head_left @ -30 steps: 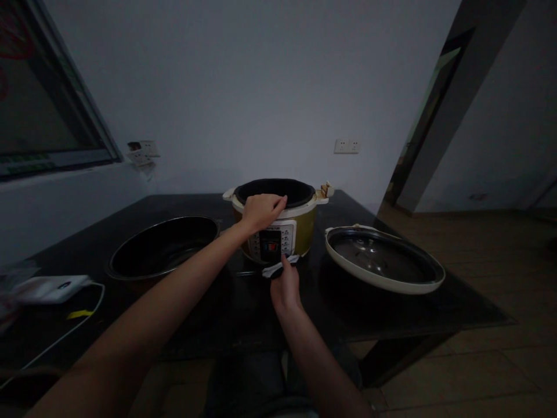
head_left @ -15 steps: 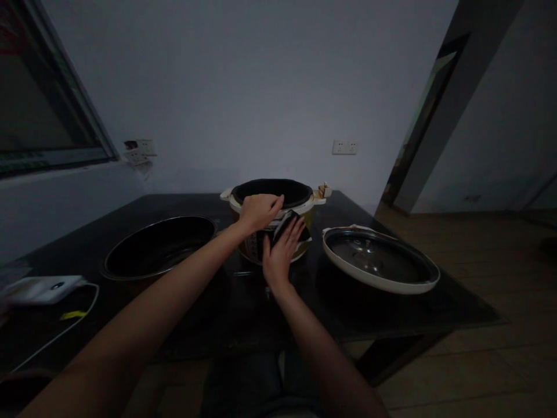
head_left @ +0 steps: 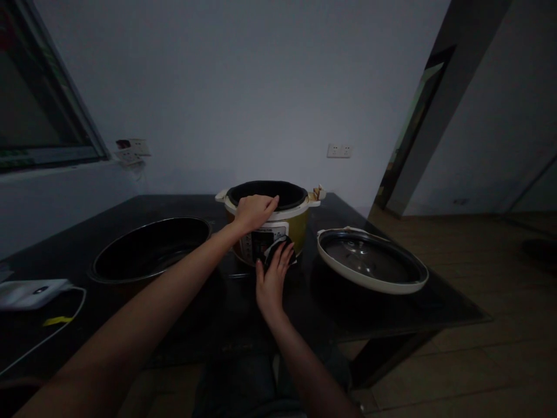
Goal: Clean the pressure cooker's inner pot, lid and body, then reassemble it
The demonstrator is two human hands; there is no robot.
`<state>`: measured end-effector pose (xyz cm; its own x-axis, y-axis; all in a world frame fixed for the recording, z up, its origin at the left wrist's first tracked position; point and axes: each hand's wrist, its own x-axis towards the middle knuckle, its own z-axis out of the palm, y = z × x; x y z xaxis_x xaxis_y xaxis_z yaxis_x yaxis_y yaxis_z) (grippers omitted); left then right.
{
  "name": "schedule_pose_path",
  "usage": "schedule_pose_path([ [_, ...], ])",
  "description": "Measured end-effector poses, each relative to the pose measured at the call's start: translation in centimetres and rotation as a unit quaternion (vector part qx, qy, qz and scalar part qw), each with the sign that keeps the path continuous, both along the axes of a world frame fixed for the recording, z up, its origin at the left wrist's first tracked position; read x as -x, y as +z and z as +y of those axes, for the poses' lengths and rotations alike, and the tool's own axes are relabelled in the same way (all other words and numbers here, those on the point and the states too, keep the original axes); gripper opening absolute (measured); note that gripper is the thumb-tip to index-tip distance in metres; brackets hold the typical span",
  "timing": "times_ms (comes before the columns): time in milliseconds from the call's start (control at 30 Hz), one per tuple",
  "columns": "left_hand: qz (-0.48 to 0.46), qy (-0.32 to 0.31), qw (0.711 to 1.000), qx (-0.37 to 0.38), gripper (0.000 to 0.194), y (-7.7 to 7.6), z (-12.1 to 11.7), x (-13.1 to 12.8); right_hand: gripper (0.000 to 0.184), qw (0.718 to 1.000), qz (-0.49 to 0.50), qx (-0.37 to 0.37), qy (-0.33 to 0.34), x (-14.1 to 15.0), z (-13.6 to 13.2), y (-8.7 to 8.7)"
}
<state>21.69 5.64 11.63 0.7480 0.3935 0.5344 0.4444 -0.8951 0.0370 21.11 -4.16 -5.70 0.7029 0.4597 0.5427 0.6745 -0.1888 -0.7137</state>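
In the head view an electric cooker (head_left: 300, 229) with a white rim and a greenish-gold body stands on the dark table, its lid off and its inside dark. My left hand (head_left: 255, 213) is closed over the near edge of its rim, thumb side to the right. Lower down, my right hand (head_left: 273, 281) presses a dark cloth (head_left: 278, 248) with a pale edge against the cooker's front, beside the control panel (head_left: 263, 238). Its fingers lie over the cloth and point upward. Part of the panel is covered by the cloth and fingers.
Left of the cooker sits a black inner pot (head_left: 152, 247). On the right a round lid (head_left: 374, 261) with a pale rim rests on the table (head_left: 331, 316). A white device (head_left: 32, 293) with a cable lies at far left. Wall sockets (head_left: 339, 151) are behind.
My right hand has slid the cloth down the cooker's front, uncovering more of the panel. My left hand stays on the rim. The view has shifted slightly.
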Motion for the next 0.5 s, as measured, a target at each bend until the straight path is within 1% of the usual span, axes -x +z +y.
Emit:
schedule_pose_path([
  [67, 0.000, 0.002, 1.000, 0.001, 0.066, 0.1, -0.1, 0.0, 0.072, 0.999, 0.027, 0.018, -0.005, 0.2, -0.4, -0.5],
  [133, 0.001, 0.003, 1.000, 0.002, 0.066, 0.1, -0.2, 0.1, 0.073, 0.999, 0.019, 0.026, -0.018, 0.3, -0.6, -0.1],
  [233, 0.002, 0.002, 1.000, 0.004, 0.064, 0.1, -0.2, 0.1, 0.078, 0.999, -0.022, 0.013, -0.032, -0.2, -0.5, 1.8],
  [333, 0.001, -0.001, 1.000, 0.006, 0.063, 0.1, -0.2, 0.0, 0.083, 0.998, -0.047, -0.026, -0.023, -1.3, 0.4, 4.2],
  [400, 0.001, -0.002, 1.000, 0.011, 0.062, 0.2, -0.2, 0.0, 0.084, 0.996, -0.063, -0.052, -0.031, -2.3, 1.2, 5.7],
  [500, 0.005, 0.000, 1.000, 0.024, 0.063, 0.4, 0.1, 0.0, 0.081, 0.993, -0.085, -0.073, -0.043, -3.8, 1.9, 7.0],
])
